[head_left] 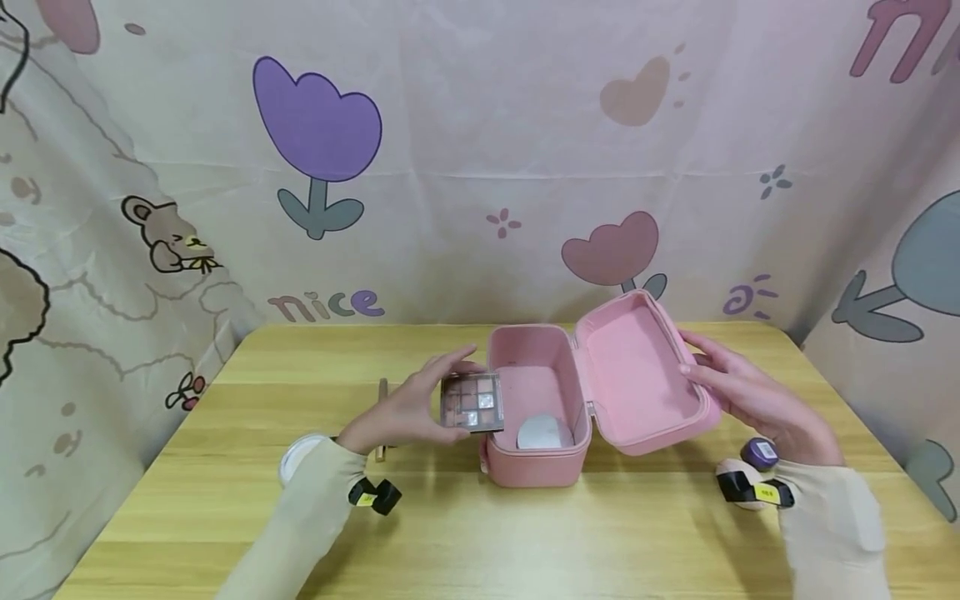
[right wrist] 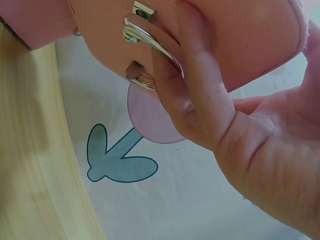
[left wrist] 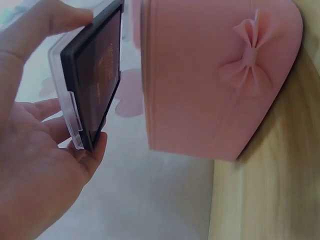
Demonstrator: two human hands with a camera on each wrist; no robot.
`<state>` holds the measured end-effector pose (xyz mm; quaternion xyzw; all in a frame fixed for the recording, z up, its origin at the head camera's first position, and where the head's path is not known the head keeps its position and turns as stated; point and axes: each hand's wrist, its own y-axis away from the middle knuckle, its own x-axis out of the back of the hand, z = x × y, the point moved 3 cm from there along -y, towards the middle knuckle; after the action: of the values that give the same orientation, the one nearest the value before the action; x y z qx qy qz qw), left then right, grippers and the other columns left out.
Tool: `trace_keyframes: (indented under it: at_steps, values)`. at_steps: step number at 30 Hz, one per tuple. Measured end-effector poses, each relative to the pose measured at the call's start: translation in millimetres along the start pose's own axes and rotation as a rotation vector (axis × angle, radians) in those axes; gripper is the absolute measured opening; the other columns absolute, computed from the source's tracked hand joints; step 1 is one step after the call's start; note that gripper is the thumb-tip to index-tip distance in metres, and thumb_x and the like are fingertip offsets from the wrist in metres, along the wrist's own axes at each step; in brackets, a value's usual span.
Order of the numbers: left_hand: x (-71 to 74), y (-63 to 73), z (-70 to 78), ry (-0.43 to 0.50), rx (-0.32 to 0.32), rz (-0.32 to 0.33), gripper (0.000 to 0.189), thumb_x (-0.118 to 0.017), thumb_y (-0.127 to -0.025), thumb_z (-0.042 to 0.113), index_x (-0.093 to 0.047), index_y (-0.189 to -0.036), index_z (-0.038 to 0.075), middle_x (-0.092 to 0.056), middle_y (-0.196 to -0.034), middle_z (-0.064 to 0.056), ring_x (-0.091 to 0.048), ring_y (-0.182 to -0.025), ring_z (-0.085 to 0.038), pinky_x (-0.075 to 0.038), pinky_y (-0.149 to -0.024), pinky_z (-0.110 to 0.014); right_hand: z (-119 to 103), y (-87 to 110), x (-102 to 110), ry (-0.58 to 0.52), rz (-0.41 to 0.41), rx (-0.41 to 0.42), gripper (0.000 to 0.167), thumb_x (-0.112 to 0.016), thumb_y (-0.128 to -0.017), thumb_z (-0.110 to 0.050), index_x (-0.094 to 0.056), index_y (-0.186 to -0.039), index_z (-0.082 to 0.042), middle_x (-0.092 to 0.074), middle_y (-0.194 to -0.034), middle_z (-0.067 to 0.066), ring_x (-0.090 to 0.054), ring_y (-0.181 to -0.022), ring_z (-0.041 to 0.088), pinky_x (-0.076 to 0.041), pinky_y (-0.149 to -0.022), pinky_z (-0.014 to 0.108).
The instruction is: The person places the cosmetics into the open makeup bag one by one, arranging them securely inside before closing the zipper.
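Observation:
A clear-lidded eyeshadow palette (head_left: 474, 402) with square pans is held by its edges in my left hand (head_left: 408, 412), thumb on one side and fingers on the other. It hovers at the left rim of a pink cosmetic case (head_left: 534, 471), which stands upright with its lid (head_left: 637, 367) swung out to the right. Inside the case lies a round white item (head_left: 543, 432). My right hand (head_left: 772, 400) grips the lid's outer edge. In the right wrist view, its fingers lie by a metal handle (right wrist: 155, 42) on the lid. A bow (left wrist: 250, 55) decorates the case's side.
Left on the wooden table (head_left: 480, 542), a round white item (head_left: 298, 457) is partly hidden by my left sleeve, near a slim gold tube (head_left: 381, 453). A small purple-topped jar (head_left: 760, 452) sits by my right wrist. A printed cloth (head_left: 465, 108) hangs behind.

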<state>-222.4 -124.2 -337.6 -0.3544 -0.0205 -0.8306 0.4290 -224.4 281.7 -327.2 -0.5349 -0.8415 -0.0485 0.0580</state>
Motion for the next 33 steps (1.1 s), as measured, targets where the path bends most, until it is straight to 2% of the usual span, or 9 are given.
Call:
trace_keyframes:
  at_steps: [3,7,9,15,18,21,27,33]
  values:
    - [-2.1,-5.0,1.8,0.004,-0.009,-0.005,0.101,-0.082,-0.067,0.000,-0.025,-0.151,0.005,-0.050,-0.138,-0.011,-0.045,-0.123,-0.029,-0.043,-0.099,-0.049,1,0.4,0,-0.004,0.005,0.000,0.070,-0.046,-0.101,-0.010,0.000,-0.151,0.005,-0.049,-0.124,0.002,-0.063,-0.100,0.015,-0.056,-0.081,0.032]
    - [-4.9,-9.3,5.0,0.071,-0.009,0.002,0.108,-0.082,-0.068,0.000,-0.018,-0.154,0.007,-0.050,-0.138,-0.012,-0.047,-0.124,-0.030,-0.040,-0.102,-0.048,1,1.7,1,-0.032,0.013,0.007,0.067,-0.046,-0.101,-0.007,-0.005,-0.152,0.003,-0.054,-0.122,-0.007,-0.063,-0.101,0.014,-0.055,-0.082,0.031]
    - [-6.6,-9.7,5.0,0.103,0.001,0.005,0.111,-0.082,-0.067,-0.002,-0.014,-0.155,0.007,-0.049,-0.139,-0.014,-0.047,-0.124,-0.032,-0.040,-0.103,-0.049,1,1.4,2,-0.054,0.004,0.017,0.066,-0.047,-0.101,-0.006,-0.006,-0.153,0.001,-0.055,-0.122,-0.007,-0.063,-0.102,0.015,-0.055,-0.082,0.031]
    - [-12.6,-11.9,5.0,0.106,0.037,-0.011,0.118,-0.083,-0.067,0.001,-0.006,-0.156,0.009,-0.049,-0.140,-0.012,-0.046,-0.126,-0.030,-0.035,-0.106,-0.050,2,-0.5,2,-0.060,-0.002,0.016,0.069,-0.047,-0.101,-0.007,-0.002,-0.152,0.004,-0.055,-0.119,-0.005,-0.064,-0.100,0.016,-0.055,-0.081,0.031]
    - [-15.6,-16.9,8.0,0.100,0.041,-0.022,0.123,-0.085,-0.068,0.005,0.001,-0.156,0.011,-0.050,-0.141,-0.007,-0.046,-0.127,-0.026,-0.030,-0.109,-0.050,2,-0.7,1,-0.051,0.000,0.014,0.070,-0.046,-0.101,-0.008,0.001,-0.151,0.006,-0.055,-0.119,-0.005,-0.064,-0.100,0.016,-0.055,-0.081,0.030]
    - [-19.1,-24.1,11.5,0.073,0.025,-0.040,0.125,-0.086,-0.067,0.005,0.002,-0.156,0.011,-0.051,-0.140,-0.005,-0.043,-0.130,-0.024,-0.028,-0.111,-0.048,2,0.2,2,-0.058,-0.007,0.021,0.070,-0.045,-0.102,-0.008,0.003,-0.151,0.006,-0.054,-0.119,-0.005,-0.064,-0.100,0.016,-0.055,-0.082,0.031]
    - [-29.3,-31.4,18.1,-0.009,-0.015,-0.106,0.118,-0.083,-0.065,0.003,-0.005,-0.154,0.003,-0.045,-0.139,-0.014,-0.039,-0.128,-0.029,-0.038,-0.105,-0.045,3,1.9,2,-0.058,-0.014,0.037,0.069,-0.044,-0.102,-0.008,0.004,-0.150,0.008,-0.055,-0.119,-0.005,-0.064,-0.100,0.015,-0.055,-0.082,0.030]
    - [-35.3,-36.6,18.6,-0.046,0.018,-0.118,0.115,-0.082,-0.066,0.006,-0.009,-0.154,0.004,-0.044,-0.137,-0.015,-0.044,-0.121,-0.026,-0.042,-0.101,-0.039,1,0.4,0,-0.014,-0.023,0.043,0.069,-0.043,-0.102,-0.009,0.004,-0.150,0.007,-0.051,-0.121,-0.002,-0.063,-0.102,0.013,-0.055,-0.082,0.029]
